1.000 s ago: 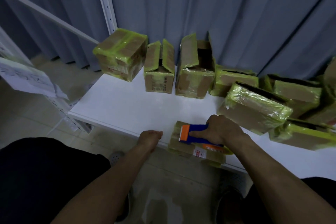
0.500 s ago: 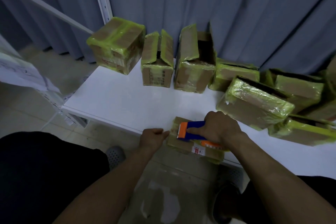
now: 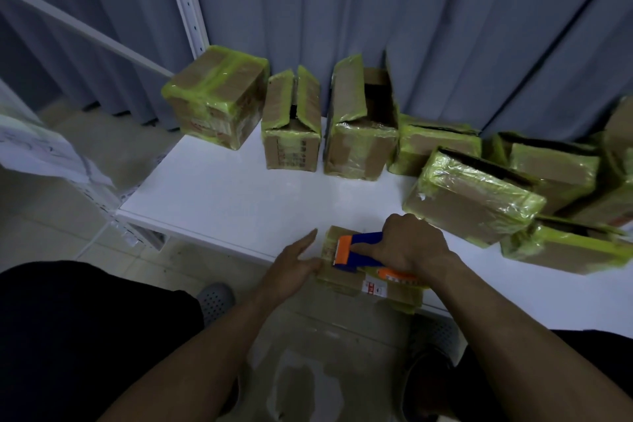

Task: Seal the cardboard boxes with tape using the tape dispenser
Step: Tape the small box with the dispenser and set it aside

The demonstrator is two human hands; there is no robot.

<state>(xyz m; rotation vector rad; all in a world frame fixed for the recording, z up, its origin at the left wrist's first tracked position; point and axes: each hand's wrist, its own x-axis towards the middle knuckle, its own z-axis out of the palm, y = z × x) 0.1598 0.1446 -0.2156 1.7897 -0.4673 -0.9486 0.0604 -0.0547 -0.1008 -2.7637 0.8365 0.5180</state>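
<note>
Since the earlier frames the left hand [image 3: 291, 267] has been uncurling from a loose fist. Its fingers are now reaching out straight, and the hand is resting against the left end of the small box [image 3: 346, 279], gripping nothing. That box is lying at the near edge of the white table [image 3: 239, 195], between the two hands. On its top the tape dispenser [image 3: 358, 250], blue with an orange blade end, is sitting with that end pointing left. The right hand [image 3: 409, 245] is clenching round the dispenser's handle, knuckles up, and appears to be pressing it down on the box.

Judging by this, the person is finishing a strip along the top of the small box, with the left hand steadying it. The next move is likely calling for a tilt of the dispenser so that the blade cuts the tape at the left end, with the left hand smoothing the loose end down over the side. Whether the tape is already cut cannot be told.

Along the far side, from left to right, a sealed box [image 3: 215, 96] is standing wrapped in yellow-green tape. Next come a box with raised flaps [image 3: 291, 127], an open box [image 3: 359, 137] and a heap of taped boxes [image 3: 479, 195]. All are sitting well apart from the hands, in front of a grey curtain [image 3: 428, 10].
</note>
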